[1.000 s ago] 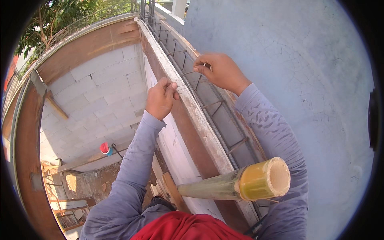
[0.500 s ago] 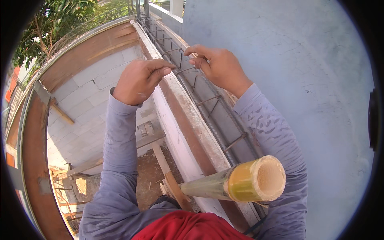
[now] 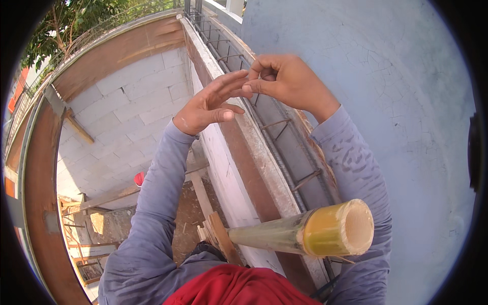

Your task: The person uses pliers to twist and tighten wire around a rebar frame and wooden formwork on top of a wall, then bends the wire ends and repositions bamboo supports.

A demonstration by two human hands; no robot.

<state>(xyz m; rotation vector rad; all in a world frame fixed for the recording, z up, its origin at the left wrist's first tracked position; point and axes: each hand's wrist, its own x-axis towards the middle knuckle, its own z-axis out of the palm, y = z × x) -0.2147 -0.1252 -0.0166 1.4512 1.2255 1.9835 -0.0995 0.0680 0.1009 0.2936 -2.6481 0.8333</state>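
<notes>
My left hand (image 3: 211, 101) is held above the wall's formwork board, its fingers stretched out and thumb apart. Close against its fingertips, my right hand (image 3: 292, 84) is bent in a pinch, thumb toward the index finger. Whatever may be between those fingers is too small or hidden to make out. Under both hands runs a steel rebar cage (image 3: 274, 132), lying in the trough between a wooden formwork board (image 3: 239, 147) and the grey wall. A thick bamboo pole (image 3: 325, 231) rises beside my right forearm, its cut hollow end toward me.
A smooth grey wall (image 3: 406, 127) fills the right side. On the left, a white block wall (image 3: 132, 107) carries brown formwork (image 3: 127, 48) on top. Far below are timber planks (image 3: 203, 195), a dirt floor and a small red object (image 3: 139, 179). Trees (image 3: 76, 25) stand beyond.
My left hand has moved right and its fingers have straightened, meeting my right hand. The right fingers have curled into a pinch. A red object has come into view below.
</notes>
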